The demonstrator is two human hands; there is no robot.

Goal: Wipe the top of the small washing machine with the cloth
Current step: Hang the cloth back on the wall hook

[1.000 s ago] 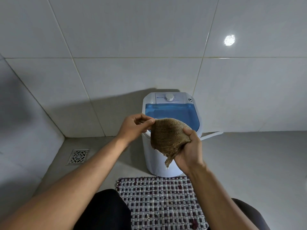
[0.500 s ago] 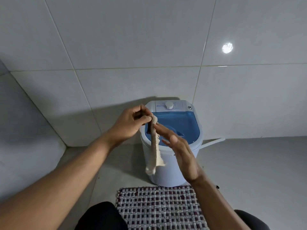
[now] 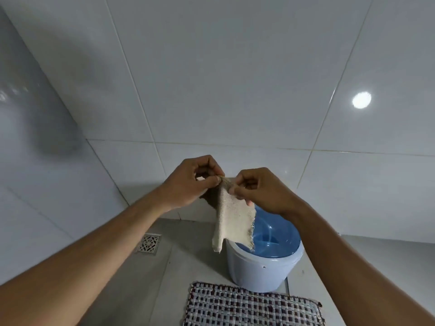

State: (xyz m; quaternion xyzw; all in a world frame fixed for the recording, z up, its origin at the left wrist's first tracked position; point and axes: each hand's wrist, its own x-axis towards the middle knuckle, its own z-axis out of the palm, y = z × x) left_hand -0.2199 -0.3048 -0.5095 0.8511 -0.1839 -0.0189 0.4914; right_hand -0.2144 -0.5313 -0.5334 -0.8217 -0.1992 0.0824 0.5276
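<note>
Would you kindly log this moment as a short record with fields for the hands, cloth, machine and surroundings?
left hand: pinches the cloth's top edge
right hand: pinches the same edge, close beside the left
cloth: beige, frayed, hanging in the air, not on the machine
washing machine: small, pale body, blue lid, on the floor below the hands
wiping: not yet begun
woven mat: in front of the machine
floor drain: left of the machine

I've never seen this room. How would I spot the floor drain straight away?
Start at the small washing machine with the blue lid, standing on the grey floor by the tiled wall. Look along the floor to its left, toward the corner. The drain is a small square metal grate with a lattice pattern, set flush in the floor, unlike the checked woven mat lying nearer you.
</note>
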